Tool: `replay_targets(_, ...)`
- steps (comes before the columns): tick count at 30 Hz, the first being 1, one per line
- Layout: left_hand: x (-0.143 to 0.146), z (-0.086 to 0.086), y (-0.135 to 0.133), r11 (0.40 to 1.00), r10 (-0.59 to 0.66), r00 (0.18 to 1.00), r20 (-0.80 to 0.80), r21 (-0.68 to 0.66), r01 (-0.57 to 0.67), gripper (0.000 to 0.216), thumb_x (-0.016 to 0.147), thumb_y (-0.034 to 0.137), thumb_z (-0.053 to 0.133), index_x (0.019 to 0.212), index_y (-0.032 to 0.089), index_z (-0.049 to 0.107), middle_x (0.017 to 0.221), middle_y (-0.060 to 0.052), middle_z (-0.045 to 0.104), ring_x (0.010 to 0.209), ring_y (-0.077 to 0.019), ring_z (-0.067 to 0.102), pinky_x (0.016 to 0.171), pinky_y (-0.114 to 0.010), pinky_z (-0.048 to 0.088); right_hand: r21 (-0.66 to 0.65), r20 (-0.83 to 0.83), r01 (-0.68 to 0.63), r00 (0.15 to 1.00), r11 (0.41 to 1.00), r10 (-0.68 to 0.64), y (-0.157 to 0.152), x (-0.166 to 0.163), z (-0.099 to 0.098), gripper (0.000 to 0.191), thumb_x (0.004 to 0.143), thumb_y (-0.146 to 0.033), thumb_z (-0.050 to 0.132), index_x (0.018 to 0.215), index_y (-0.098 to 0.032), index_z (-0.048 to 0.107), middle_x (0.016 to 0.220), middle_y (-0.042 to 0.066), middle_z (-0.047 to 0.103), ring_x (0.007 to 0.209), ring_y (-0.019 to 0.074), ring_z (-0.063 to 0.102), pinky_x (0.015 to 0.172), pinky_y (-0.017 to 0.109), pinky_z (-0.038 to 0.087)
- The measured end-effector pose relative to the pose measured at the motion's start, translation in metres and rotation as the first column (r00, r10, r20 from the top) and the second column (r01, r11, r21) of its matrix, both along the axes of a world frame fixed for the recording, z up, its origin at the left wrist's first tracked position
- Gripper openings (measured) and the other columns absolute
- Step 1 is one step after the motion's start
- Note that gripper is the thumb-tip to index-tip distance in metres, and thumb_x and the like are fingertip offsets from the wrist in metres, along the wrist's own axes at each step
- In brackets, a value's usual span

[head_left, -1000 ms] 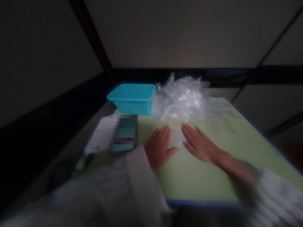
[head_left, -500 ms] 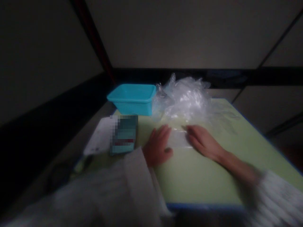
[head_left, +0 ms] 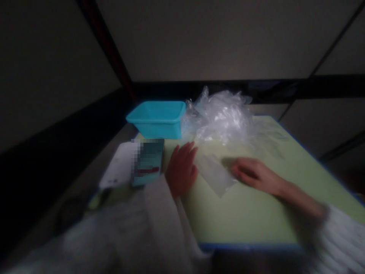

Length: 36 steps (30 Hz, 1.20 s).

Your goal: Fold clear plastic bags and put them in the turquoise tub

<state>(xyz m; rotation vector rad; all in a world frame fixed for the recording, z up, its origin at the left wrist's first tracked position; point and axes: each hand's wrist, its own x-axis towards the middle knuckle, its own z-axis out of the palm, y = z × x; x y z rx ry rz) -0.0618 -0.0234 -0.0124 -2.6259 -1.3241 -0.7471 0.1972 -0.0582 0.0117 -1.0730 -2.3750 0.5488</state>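
Observation:
A small flat clear plastic bag (head_left: pixel 215 175) lies slanted on the table between my hands. My left hand (head_left: pixel 181 169) rests flat at the bag's left side, fingers stretched forward and thumb beside them, holding nothing. On the other side, my right hand (head_left: pixel 251 173) has its fingers curled and the thumb drawn in at the bag's right corner. Blur softens the exact contact there. Beyond both hands sits a large crumpled heap of clear plastic bags (head_left: pixel 226 118).
A turquoise plastic basin (head_left: pixel 161 129) stands at the back left, touching the heap. Left of my left hand lies a teal box-like object (head_left: pixel 149 161), partly pixelated, beside a white sheet (head_left: pixel 118 163). The pale green table (head_left: pixel 251 220) has a blue edge.
The small bag has turned and shifted toward me, from square to slanted. My right hand has moved slightly right and nearer with its fingers more curled; my left hand has slid left.

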Motion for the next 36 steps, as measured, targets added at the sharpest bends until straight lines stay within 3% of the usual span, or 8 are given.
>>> replay_targets(2, 0.004, 0.003, -0.016, 0.998, -0.058, 0.998, 0.032, -0.010, 0.059, 0.040, 0.082, 0.020, 0.046, 0.121, 0.014, 0.051, 0.135, -0.013, 0.051, 0.126, -0.0256, 0.045, 0.110, -0.045, 0.031, 0.086, 0.020, -0.043, 0.999, 0.995, 0.041, 0.001, 0.003, 0.001, 0.019, 0.092, -0.024, 0.043, 0.078, -0.019, 0.055, 0.072, 0.002, 0.056, 0.065, 0.0138, 0.054, 0.060, 0.026, 0.043)
replay_targets(5, 0.010, 0.008, -0.042, 0.975, -0.181, 0.983, 0.013, -0.133, 0.181, 0.035, 0.083, 0.026, 0.050, 0.115, 0.014, 0.058, 0.128, -0.012, 0.057, 0.118, -0.0270, 0.051, 0.105, -0.044, 0.037, 0.106, 0.034, -0.056, 0.998, 0.993, 0.053, 0.002, 0.006, 0.003, 0.022, 0.094, -0.027, 0.041, 0.081, -0.019, 0.057, 0.075, 0.003, 0.058, 0.069, 0.0150, 0.056, 0.062, 0.027, 0.045)
replay_targets(11, 0.014, 0.014, -0.060, 0.838, -0.462, 0.887, -0.026, -0.341, 0.426, 0.053, 0.083, 0.039, 0.057, 0.130, 0.017, 0.048, 0.145, -0.012, 0.038, 0.136, -0.0285, 0.031, 0.112, -0.048, 0.026, 0.008, 0.031, 0.000, 1.000, 1.000, -0.001, 0.003, 0.009, 0.001, 0.018, 0.093, -0.024, 0.041, 0.085, -0.018, 0.057, 0.075, 0.002, 0.060, 0.063, 0.0131, 0.055, 0.057, 0.025, 0.043)
replay_targets(27, 0.015, 0.012, -0.056, 0.823, -0.459, 0.882, -0.110, -0.426, 0.375, 0.067, 0.081, 0.049, 0.060, 0.139, 0.023, 0.039, 0.151, -0.013, 0.025, 0.140, -0.0326, 0.019, 0.111, -0.052, 0.022, -0.057, 0.060, -0.096, 0.993, 0.994, 0.100, 0.007, 0.009, 0.002, 0.016, 0.092, -0.030, 0.048, 0.084, -0.017, 0.055, 0.075, 0.002, 0.054, 0.068, 0.0145, 0.052, 0.060, 0.026, 0.042)
replay_targets(32, 0.015, 0.013, -0.056, 0.824, -0.463, 0.880, -0.107, -0.418, 0.382, 0.066, 0.082, 0.050, 0.059, 0.139, 0.024, 0.039, 0.151, -0.012, 0.026, 0.140, -0.0323, 0.021, 0.111, -0.052, 0.022, -0.071, 0.056, -0.074, 0.995, 0.995, 0.078, 0.009, 0.012, 0.003, 0.013, 0.093, -0.025, 0.048, 0.084, -0.018, 0.054, 0.071, 0.000, 0.052, 0.064, 0.0137, 0.051, 0.059, 0.026, 0.041)
replay_targets(36, 0.015, 0.013, -0.055, 0.825, -0.463, 0.878, -0.120, -0.422, 0.377, 0.067, 0.082, 0.051, 0.058, 0.139, 0.022, 0.038, 0.152, -0.014, 0.024, 0.140, -0.0325, 0.019, 0.111, -0.052, 0.022, -0.011, 0.078, -0.077, 0.994, 0.997, 0.077, 0.008, 0.013, 0.002, 0.014, 0.093, -0.018, 0.045, 0.083, -0.018, 0.055, 0.076, 0.002, 0.054, 0.069, 0.0142, 0.053, 0.063, 0.027, 0.043)
